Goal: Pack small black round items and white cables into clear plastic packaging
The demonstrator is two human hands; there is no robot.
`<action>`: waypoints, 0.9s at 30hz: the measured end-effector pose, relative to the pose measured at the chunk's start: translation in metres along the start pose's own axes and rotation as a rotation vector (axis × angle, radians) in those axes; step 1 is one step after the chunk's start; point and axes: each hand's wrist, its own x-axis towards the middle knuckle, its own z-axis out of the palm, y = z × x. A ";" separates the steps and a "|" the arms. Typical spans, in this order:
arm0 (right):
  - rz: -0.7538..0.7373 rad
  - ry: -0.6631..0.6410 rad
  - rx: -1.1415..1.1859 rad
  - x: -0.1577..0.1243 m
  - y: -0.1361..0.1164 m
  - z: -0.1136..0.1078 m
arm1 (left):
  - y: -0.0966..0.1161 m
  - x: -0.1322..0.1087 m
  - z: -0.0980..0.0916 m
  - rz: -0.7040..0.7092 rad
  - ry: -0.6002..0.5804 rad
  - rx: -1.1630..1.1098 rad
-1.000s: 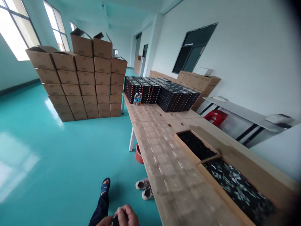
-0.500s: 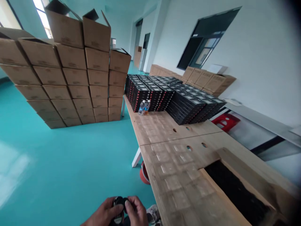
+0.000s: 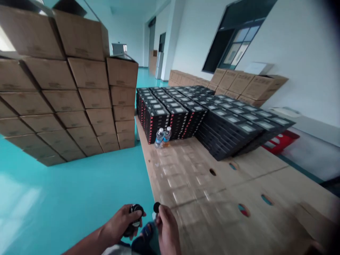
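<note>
Wooden table (image 3: pixel 186 180): stacked black boxes (image 3: pixel 228 124), two bottles (image 3: pixel 163 137).

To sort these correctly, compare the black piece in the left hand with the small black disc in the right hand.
The black piece in the left hand is clearly larger than the small black disc in the right hand. The piece sits wrapped inside the fingers, while the disc is pinched at the top of the hand. The piece shows pale marks; the disc looks plain. Both are black and rounded.
</note>
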 end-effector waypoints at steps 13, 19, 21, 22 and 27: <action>-0.384 0.122 -0.990 0.255 -0.054 0.066 | 0.110 0.188 -0.068 -0.089 -0.136 0.108; -0.262 0.160 -1.340 0.332 -0.077 0.106 | 0.172 0.296 -0.113 -0.136 -0.227 0.288; -0.172 0.201 -1.288 0.330 -0.080 0.108 | 0.188 0.322 -0.119 -0.204 -0.258 0.334; -0.129 0.227 -1.199 0.325 -0.081 0.110 | 0.193 0.333 -0.121 -0.240 -0.276 0.358; -0.022 0.312 -0.459 0.304 -0.070 0.129 | 0.200 0.369 -0.113 -0.360 -0.490 0.480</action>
